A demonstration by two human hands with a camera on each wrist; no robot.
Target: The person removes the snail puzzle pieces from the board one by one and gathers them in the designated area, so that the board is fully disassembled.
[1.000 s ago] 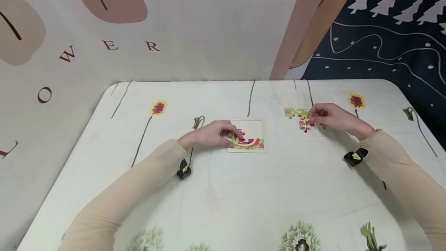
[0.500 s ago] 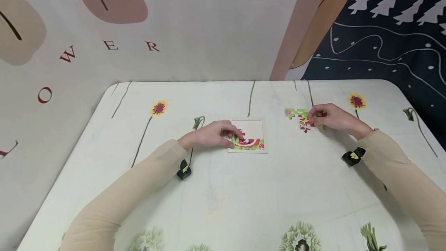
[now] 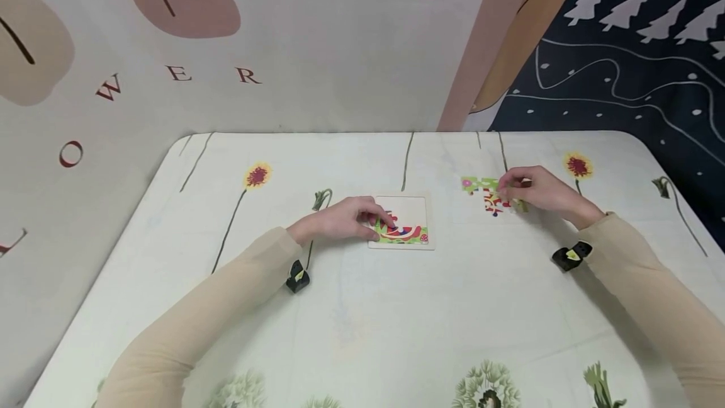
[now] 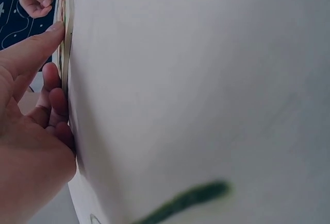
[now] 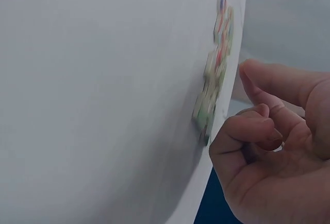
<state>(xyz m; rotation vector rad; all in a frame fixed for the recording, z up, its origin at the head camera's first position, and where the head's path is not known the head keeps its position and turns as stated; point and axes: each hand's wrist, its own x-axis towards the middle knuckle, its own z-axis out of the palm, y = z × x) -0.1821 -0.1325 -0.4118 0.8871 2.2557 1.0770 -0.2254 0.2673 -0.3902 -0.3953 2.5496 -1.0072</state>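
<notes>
A wooden jigsaw board (image 3: 404, 206) lies mid-table, its lower part filled with red and green pieces and its upper part bare. My left hand (image 3: 347, 217) rests on the board's left side, fingertips touching the surface; its left edge lies under the hand. In the left wrist view, some fingers (image 4: 58, 100) are bent against the board's edge. Loose jigsaw pieces (image 3: 491, 199) lie to the right of the board. Over them hovers my right hand (image 3: 535, 191), fingers loosely bent and hiding some pieces. The right wrist view shows these pieces (image 5: 211, 90) apart from the fingertips, with nothing visible between them.
The table has a white cloth (image 3: 396, 307) printed with flowers. A pale wall cloth (image 3: 351, 49) with letters rises behind it, and a dark cloth (image 3: 623, 68) with white trees hangs at the right. Each wrist wears a small black camera (image 3: 571, 257).
My right hand has shifted very slightly left over the loose pieces. The left hand and the board stay in place.
</notes>
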